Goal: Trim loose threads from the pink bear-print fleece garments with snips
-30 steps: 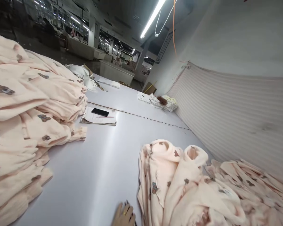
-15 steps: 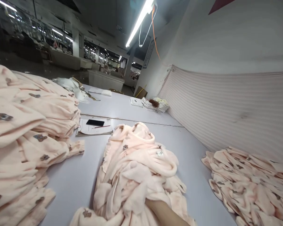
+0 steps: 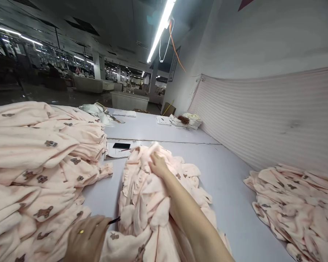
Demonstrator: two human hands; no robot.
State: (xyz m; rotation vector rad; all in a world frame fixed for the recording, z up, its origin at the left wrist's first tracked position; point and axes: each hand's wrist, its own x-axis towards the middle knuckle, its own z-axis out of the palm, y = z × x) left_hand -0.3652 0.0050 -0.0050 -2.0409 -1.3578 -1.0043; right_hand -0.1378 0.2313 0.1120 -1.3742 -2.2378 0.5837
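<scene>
A pink fleece garment [image 3: 190, 182] with small brown bear prints lies bunched on the table in front of me. My right hand [image 3: 159, 164] reaches over it, its fingers closed on the cloth near the far end. At the garment's near left edge is my left hand [image 3: 87, 234], curled shut and wearing a yellow ring. A slim dark tool [image 3: 114, 220] pokes out of it toward the garment; the rest of the tool is hidden in the fist.
A big heap of matching garments [image 3: 43, 160] fills the left side, and another pile [image 3: 297, 207] lies at right by the striped cloth [image 3: 262, 120] on the wall. Beyond are a clipboard with papers [image 3: 113, 153], a phone [image 3: 121, 145] and stacked labels [image 3: 191, 122].
My right hand has come out from the garment's folds and moved forward to its far end. My left hand with the dark tool has come into view. The view has shifted left.
</scene>
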